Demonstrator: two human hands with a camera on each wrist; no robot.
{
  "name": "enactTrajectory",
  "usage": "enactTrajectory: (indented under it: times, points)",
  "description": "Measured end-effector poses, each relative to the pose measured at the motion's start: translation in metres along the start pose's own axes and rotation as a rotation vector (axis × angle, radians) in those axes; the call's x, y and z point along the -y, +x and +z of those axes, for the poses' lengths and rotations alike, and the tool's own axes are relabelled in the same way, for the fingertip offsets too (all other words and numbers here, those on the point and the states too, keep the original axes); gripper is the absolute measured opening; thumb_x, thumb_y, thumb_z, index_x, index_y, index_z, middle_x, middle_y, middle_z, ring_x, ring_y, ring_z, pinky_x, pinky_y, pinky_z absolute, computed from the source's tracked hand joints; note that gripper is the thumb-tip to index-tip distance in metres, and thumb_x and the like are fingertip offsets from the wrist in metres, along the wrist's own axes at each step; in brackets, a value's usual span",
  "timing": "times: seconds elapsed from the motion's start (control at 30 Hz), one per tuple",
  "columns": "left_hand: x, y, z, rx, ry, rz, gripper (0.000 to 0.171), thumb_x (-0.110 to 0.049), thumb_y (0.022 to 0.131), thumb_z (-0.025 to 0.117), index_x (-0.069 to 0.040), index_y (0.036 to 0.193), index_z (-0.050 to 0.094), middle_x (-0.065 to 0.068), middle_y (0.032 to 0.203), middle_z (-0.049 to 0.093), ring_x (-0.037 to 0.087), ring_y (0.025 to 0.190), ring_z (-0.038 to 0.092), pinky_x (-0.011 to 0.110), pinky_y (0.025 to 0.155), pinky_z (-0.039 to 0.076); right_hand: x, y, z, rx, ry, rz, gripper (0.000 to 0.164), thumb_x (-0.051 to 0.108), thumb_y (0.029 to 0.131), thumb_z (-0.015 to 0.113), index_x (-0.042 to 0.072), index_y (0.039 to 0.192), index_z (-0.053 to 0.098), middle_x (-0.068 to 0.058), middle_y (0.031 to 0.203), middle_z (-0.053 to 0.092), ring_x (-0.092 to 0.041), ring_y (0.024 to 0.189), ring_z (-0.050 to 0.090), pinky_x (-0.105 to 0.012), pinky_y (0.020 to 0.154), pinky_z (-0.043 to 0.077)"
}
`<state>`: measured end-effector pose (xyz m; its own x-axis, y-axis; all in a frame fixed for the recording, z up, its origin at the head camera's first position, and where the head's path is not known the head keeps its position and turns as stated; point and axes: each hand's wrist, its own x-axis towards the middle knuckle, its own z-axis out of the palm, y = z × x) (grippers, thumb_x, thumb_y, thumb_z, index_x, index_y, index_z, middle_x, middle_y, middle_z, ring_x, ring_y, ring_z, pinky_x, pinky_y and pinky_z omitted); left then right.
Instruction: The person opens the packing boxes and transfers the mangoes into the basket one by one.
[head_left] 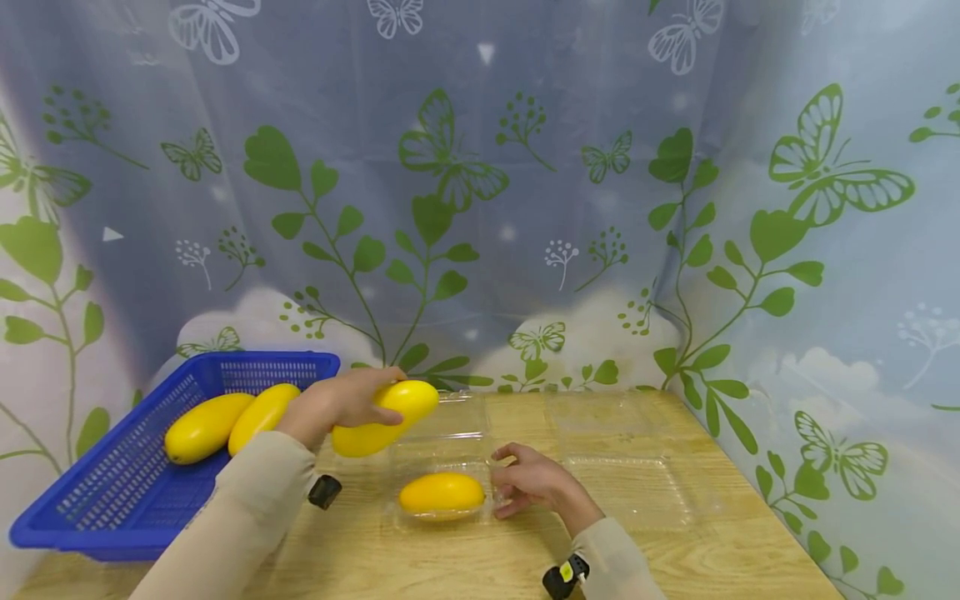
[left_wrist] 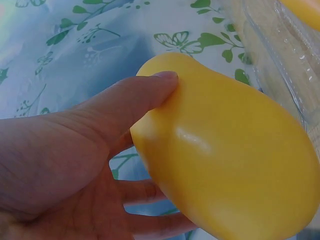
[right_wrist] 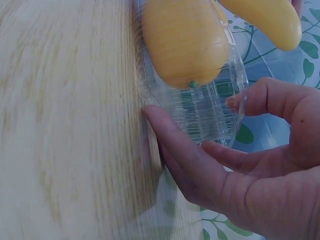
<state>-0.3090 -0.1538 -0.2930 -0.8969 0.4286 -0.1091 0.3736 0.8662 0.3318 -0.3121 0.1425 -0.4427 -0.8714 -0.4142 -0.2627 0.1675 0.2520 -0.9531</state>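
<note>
A yellow mango [head_left: 408, 406] is held in the air by my left hand [head_left: 341, 406], over the table between basket and box. In the left wrist view, the thumb [left_wrist: 145, 92] lies along the mango's near face and the other fingers pass behind it. Below, another mango [head_left: 442, 495] lies in a clear plastic box [head_left: 420, 522] whose lid is folded back. My right hand [head_left: 536, 481] holds the right end of that box. In the right wrist view, its curled fingers [right_wrist: 267, 102] touch the box's rim and side wall.
On the left stands a blue basket [head_left: 82, 508] with more mangoes [head_left: 210, 425] in it. A second clear plastic box [head_left: 630, 492] lies opened on the wooden table [head_left: 450, 567] to the right. Behind hangs a butterfly-printed curtain [head_left: 525, 208].
</note>
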Motion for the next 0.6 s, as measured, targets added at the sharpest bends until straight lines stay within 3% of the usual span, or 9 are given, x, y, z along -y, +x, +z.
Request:
enactTrajectory:
  times: [0.1,0.33,0.6]
  points:
    - [0.004,-0.001,0.000,-0.012,0.016,0.022,0.056,-0.032,0.096,0.074,-0.013,0.144,0.054,0.016,0.137,0.064,0.033,0.116,0.062,0.054,0.099,0.050,-0.001,0.000,0.000,-0.004,0.000,0.003,0.063,0.004,0.090,0.057,-0.008,0.148,0.034,-0.003,0.074,0.044,-0.014,0.063,0.040,-0.047,0.079,0.065]
    - [0.012,-0.007,-0.004,-0.010,0.000,0.000,0.066,-0.032,0.098,0.072,-0.008,0.153,0.045,0.023,0.150,0.054,0.041,0.130,0.056,0.060,0.105,0.047,-0.001,0.000,0.000,0.008,0.013,0.001,0.061,0.003,0.092,0.055,-0.009,0.147,0.033,-0.001,0.071,0.039,-0.013,0.061,0.036,-0.048,0.080,0.065]
    - [0.021,-0.013,-0.008,-0.003,-0.014,-0.013,0.066,-0.034,0.098,0.070,-0.010,0.154,0.044,0.022,0.145,0.057,0.039,0.123,0.060,0.057,0.097,0.051,0.000,0.000,-0.003,0.039,0.050,0.006,0.056,0.003,0.096,0.052,-0.009,0.147,0.031,0.000,0.069,0.037,-0.012,0.061,0.034,-0.049,0.080,0.064]
